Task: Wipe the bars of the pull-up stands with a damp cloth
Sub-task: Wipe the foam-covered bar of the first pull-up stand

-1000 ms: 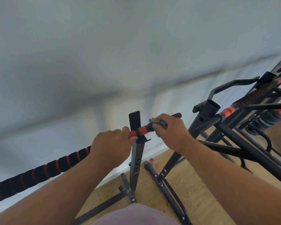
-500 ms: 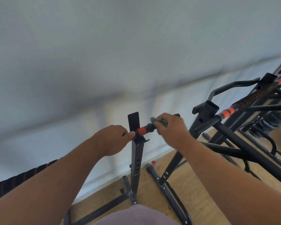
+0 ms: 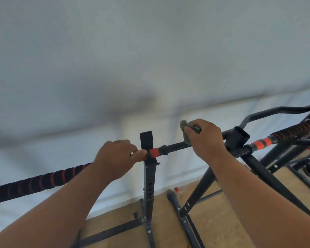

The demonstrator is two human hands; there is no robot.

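A black bar with red stripes (image 3: 34, 183) runs from the lower left up to a black upright post (image 3: 149, 176) and on past it as a red band and a ribbed black end (image 3: 175, 146). My left hand (image 3: 115, 158) grips the bar just left of the post, thumb against the red band. My right hand (image 3: 206, 140) is closed around a grey-green cloth (image 3: 185, 130), pressed on the ribbed end of the bar to the right of the post.
A second black stand (image 3: 240, 138) with an open tube top, a red-banded bar (image 3: 261, 143) and a curved handle (image 3: 276, 110) crowds the right side. Its legs (image 3: 195, 199) spread over the wooden floor (image 3: 213, 221). A pale wall (image 3: 150, 51) lies behind.
My right hand with the cloth has slid to the right along the ribbed end, away from the red band. My left hand holds its place by the post.
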